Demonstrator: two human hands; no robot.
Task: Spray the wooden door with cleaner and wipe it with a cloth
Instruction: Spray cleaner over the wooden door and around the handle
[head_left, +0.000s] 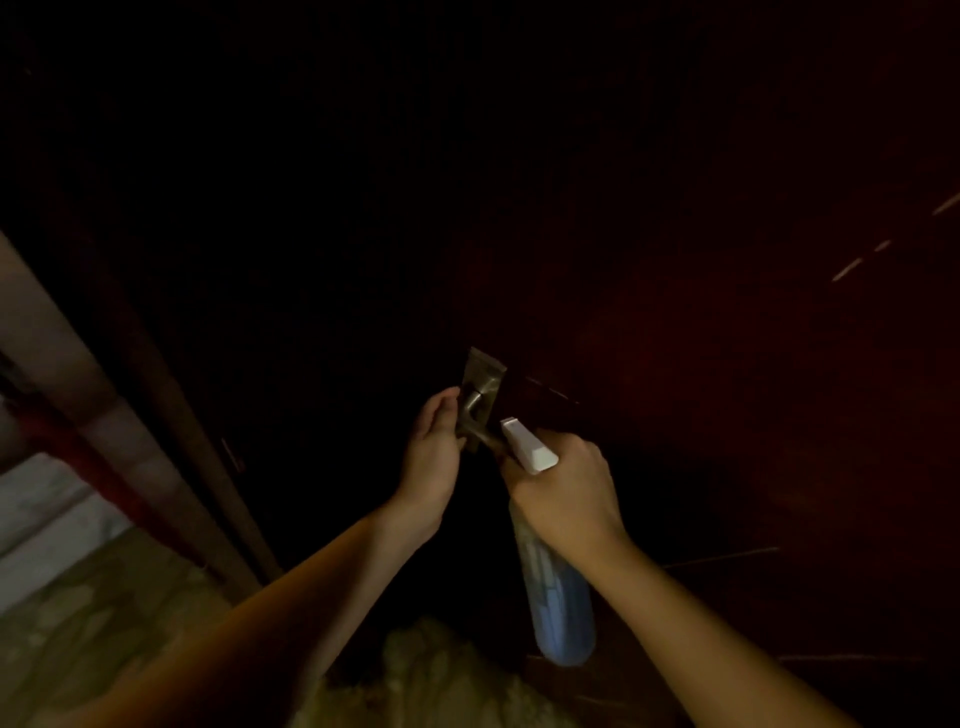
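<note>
The dark reddish wooden door (727, 338) fills most of the dim view. A metal lever handle on a plate (480, 397) sits at its left edge. My left hand (431, 462) rests against the handle, fingers curled around the lever. My right hand (566, 488) grips a spray bottle (558, 592) with a white trigger head (527, 444) and a clear body of blue liquid; the nozzle points toward the handle. No cloth can be made out with certainty.
The door frame (156, 415) runs diagonally at the left, with a pale wall (31, 322) and light floor (78, 623) beyond it. A pale fuzzy shape (441, 675), maybe clothing or fabric, lies at the bottom centre. The scene is very dark.
</note>
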